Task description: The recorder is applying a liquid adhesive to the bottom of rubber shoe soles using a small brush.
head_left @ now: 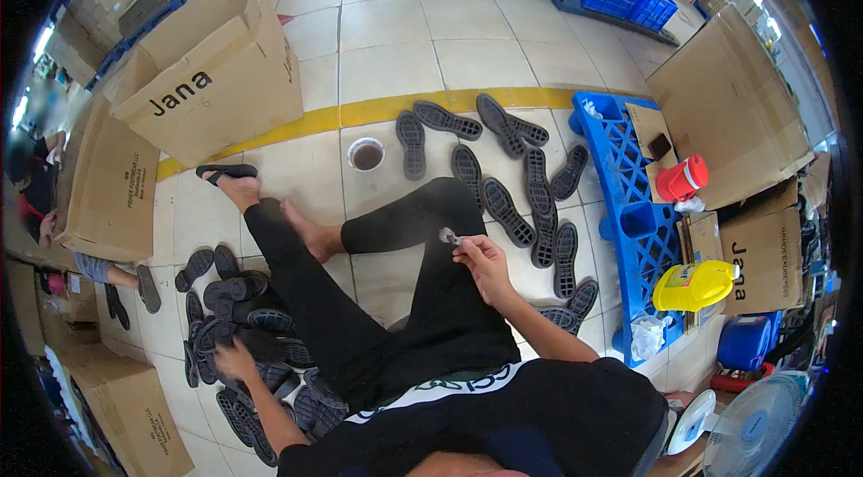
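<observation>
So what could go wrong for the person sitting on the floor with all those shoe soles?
The small cup of dark liquid stands on the tiles close to the bare foot, so a kick might spill it. The right hand holds a small brush-like tool above the black trousers and could smear them. The left hand reaches sideways into the loose pile of soles, which might slide.

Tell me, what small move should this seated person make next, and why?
Probably lift one dark rubber shoe sole from the pile with the left hand and bring it to the lap. That hand already rests on the pile, while the right hand holds a small grey tool raised and idle.
</observation>
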Tool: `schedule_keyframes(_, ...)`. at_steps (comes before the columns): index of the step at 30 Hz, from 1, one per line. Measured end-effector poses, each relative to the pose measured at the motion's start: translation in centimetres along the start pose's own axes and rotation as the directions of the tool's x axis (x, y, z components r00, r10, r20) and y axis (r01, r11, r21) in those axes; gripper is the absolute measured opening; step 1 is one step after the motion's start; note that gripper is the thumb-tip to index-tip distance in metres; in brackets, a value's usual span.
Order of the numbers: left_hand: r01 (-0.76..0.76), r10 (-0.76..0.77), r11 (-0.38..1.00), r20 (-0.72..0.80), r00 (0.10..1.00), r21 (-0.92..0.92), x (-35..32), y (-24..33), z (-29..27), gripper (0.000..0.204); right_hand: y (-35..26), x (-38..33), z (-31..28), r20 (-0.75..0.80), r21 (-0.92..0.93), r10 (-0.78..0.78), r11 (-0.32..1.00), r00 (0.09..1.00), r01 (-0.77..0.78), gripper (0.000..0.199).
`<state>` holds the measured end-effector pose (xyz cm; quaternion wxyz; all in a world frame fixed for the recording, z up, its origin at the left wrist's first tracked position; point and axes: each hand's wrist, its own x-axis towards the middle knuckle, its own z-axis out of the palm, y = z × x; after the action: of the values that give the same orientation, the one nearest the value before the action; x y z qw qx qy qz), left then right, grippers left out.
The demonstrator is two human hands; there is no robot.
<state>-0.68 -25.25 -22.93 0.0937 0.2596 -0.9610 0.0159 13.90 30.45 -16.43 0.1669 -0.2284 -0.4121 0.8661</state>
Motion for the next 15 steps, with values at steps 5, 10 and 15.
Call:
schedule_keyframes(5, 0.204, -0.262, 0.948, 0.233, 0.937, 0.245, -12.5, -19.0, 12.3, 0.072, 0.0, -0.3, 0.5, -0.005, -0.042, -0.008, 0.999, 1.0, 0.008, 0.012)
schedule_keyframes(10, 0.451, -0.535, 0.821, 0.197, 0.822, 0.349, -20.2, -20.0, 20.0, 0.078, 0.2, -0.3, 1.2, -0.084, -0.09, -0.013, 0.996, 0.996, 0.006, 0.011)
schedule_keyframes(15, 0.663, -0.666, 0.741, 0.248, 0.704, 0.107, -18.9, -17.1, 16.9, 0.062, 0.1, 4.4, 2.8, -0.001, -0.073, -0.051, 0.996, 0.999, 0.051, 0.011)
